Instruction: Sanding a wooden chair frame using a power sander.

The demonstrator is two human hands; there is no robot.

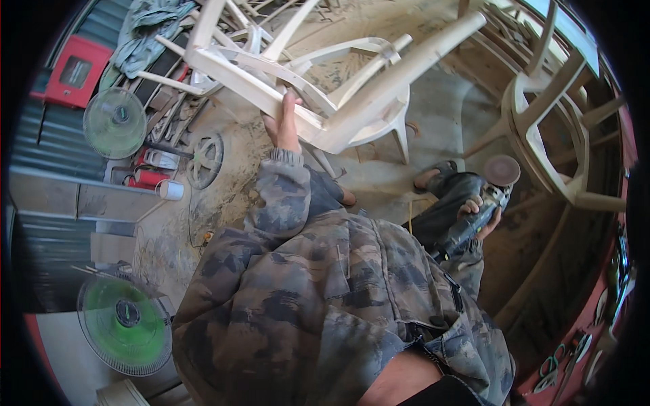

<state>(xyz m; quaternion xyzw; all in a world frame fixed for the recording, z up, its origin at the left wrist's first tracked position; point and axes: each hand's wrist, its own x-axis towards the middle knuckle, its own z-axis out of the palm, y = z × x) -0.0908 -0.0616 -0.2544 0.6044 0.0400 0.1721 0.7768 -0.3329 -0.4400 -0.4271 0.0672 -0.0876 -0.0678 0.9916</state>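
Observation:
My left hand (283,123) is wrapped round the lower rail of a pale, bare-wood chair frame (406,84) and holds it up in front of me. The frame is tilted, with one long thick leg pointing up to the right. In my right hand (479,215) is a dark angle grinder (467,230), held out to my right by its body. Its round brownish sanding disc (502,170) faces upward and is apart from the chair frame. Part of the right hand is hidden behind the grinder.
More wooden chair frames (542,128) are stacked at the right. Wood offcuts (169,111) lie in a heap at the far left. Two fans (120,122) and a white cup (171,190) stand left. Scissors (552,362) lie on a red surface at lower right.

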